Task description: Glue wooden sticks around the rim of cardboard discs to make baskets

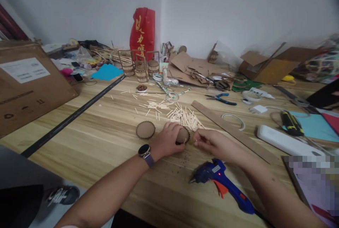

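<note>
My left hand [169, 138], with a watch on its wrist, is closed around a round brown cardboard disc [183, 135] with a beaded-looking dark rim. A short pale stick [185, 141] shows at the disc's near edge, by my thumb. Just right of the disc, my right hand [205, 140] is pinched closed; whatever its fingertips hold is too small to make out. A second cardboard disc [145, 130] of the same kind lies flat to the left. Beyond my hands is a loose pile of short wooden sticks [185, 116]. A blue glue gun [219, 176] rests on its side below my right hand.
A cardboard strip [233, 130] and a white power strip [288, 141] lie on the right, with pliers [222, 98] farther back. Small lidded baskets [141, 70] stand before a red bag [143, 31]. A large carton [34, 83] takes up the left side.
</note>
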{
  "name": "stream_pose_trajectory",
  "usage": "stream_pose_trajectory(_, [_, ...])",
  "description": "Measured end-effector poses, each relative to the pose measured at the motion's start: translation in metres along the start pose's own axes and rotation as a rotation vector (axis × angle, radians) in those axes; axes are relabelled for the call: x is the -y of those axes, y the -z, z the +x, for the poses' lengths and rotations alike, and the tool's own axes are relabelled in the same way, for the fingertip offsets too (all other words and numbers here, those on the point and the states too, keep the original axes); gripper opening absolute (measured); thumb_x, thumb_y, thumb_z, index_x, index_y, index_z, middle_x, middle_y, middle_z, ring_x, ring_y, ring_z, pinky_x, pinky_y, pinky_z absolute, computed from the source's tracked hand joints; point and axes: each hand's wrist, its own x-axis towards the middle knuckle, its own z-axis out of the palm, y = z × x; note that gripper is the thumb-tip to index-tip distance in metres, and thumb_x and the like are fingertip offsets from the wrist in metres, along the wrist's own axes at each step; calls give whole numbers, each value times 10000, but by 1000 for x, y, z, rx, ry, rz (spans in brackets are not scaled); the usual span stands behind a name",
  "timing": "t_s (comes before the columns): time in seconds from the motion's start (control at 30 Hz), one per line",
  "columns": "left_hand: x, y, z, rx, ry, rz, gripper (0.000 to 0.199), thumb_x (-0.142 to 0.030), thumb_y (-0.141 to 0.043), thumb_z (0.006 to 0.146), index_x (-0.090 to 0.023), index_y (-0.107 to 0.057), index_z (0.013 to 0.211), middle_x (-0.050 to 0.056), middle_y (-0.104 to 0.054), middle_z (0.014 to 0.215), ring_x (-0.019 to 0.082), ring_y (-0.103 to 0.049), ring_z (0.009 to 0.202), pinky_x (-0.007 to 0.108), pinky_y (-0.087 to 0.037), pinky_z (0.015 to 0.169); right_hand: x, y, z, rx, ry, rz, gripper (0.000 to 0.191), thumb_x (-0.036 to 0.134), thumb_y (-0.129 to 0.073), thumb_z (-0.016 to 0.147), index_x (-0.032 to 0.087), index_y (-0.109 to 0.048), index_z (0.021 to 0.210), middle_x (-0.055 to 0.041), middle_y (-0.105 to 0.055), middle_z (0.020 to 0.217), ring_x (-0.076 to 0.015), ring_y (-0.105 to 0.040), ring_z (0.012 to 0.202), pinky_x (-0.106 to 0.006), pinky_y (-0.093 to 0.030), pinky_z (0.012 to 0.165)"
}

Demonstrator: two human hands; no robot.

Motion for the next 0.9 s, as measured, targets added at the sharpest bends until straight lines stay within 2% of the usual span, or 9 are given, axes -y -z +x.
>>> stream_pose_trajectory(0.17, [1, 0, 0, 3, -2, -23, 435, -235, -680, 728, -189, -498, 1121, 98, -522, 1265, 280, -412, 1222, 439, -381, 1063, 5, -9, 7, -19, -52, 31, 134, 250, -476, 834, 212, -581, 760, 16, -595, 670, -145, -512, 629, -228, -377, 578])
stream_pose_trajectory(0.27, [1, 0, 0, 8, 1, -42, 429, -237, -681, 726, -200, -499, 1112, 92, -526, 1257, 282, -414, 1215, 445, -393, 1050, 3, -14, 10, -17, -75, 0, 116, 206, -480, 802, 210, -584, 750, 12, -608, 663, -149, -524, 622, -230, -375, 575])
stream_pose_trajectory(0.9, [6, -4, 1, -11, -28, -20, 424, -270, -691, 725, -194, -509, 1100, 89, -524, 1245, 276, -425, 1190, 428, -392, 1046, -1, -23, 16, -49, -44, -77, 137, 158, -501, 801, 189, -634, 787, -36, -682, 748, -166, -578, 676, -239, -392, 618])
